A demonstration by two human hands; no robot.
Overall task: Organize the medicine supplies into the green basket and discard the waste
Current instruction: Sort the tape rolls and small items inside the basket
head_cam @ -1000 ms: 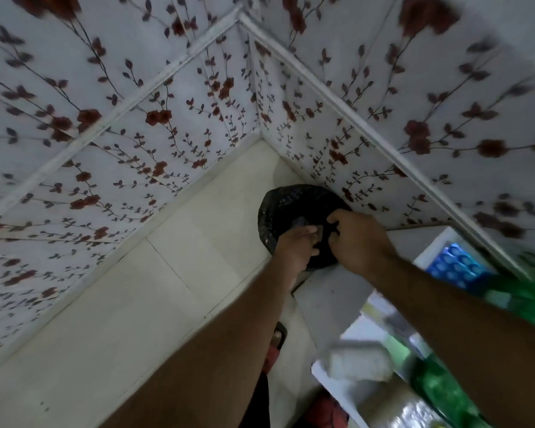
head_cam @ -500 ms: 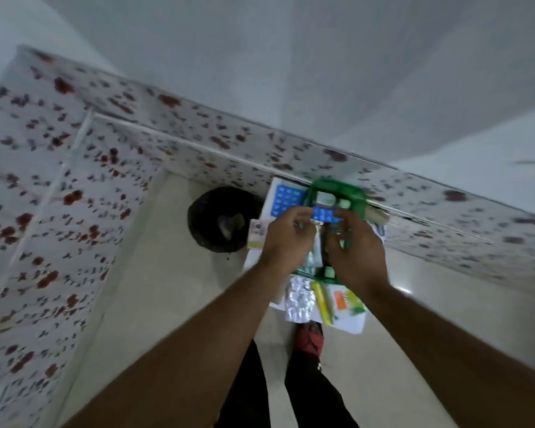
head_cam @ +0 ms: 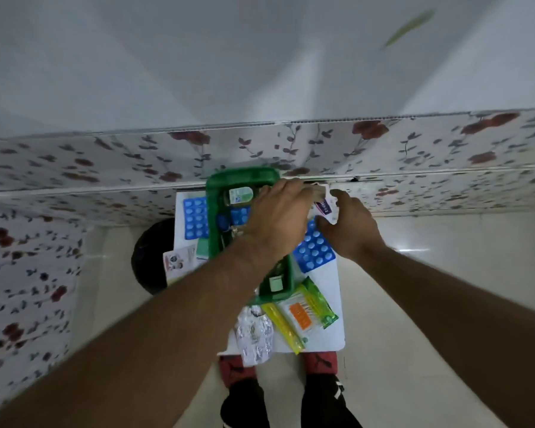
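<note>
Both hands (head_cam: 278,217) (head_cam: 349,227) pinch a white packet (head_cam: 325,208) beside the green basket (head_cam: 241,177).

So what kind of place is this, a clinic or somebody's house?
Probably a room in a home, not a clinic: floral wall panels above a tiled floor, and a small white table in the corner with a bin beside it.

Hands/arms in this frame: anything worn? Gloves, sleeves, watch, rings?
Nothing worn that shows. Left hand and right hand are bare, no gloves; both forearms are uncovered to the frame edge, no sleeves. No watch or band at either wrist. Rings: none visible, though the picture is blurred.
</note>
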